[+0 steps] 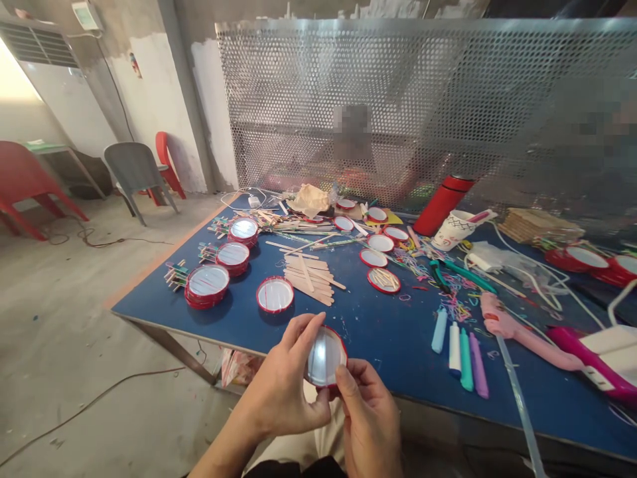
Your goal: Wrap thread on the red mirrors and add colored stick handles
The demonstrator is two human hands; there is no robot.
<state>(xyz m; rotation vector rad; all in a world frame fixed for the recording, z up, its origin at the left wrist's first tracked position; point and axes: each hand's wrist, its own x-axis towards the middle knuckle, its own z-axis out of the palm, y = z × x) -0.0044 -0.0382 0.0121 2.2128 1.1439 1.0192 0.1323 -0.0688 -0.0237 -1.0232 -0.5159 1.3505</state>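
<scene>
Just over the table's near edge, a round red-rimmed jar lid, pale and shiny inside, is held between my two hands. My left hand has its fingers along the lid's left and far rim, with the thumb below. My right hand grips the near right rim, its thumb on the edge and the other fingers partly hidden beneath. Another red-rimmed lid lies flat beyond my left hand. Wooden craft sticks are spread beside it.
Stacked lids with sticks poking out line the left side. A lid holding small sticks lies mid-table. To the right are pastel marker-like tubes, a pink glue gun, pliers, a paper cup and a red bottle.
</scene>
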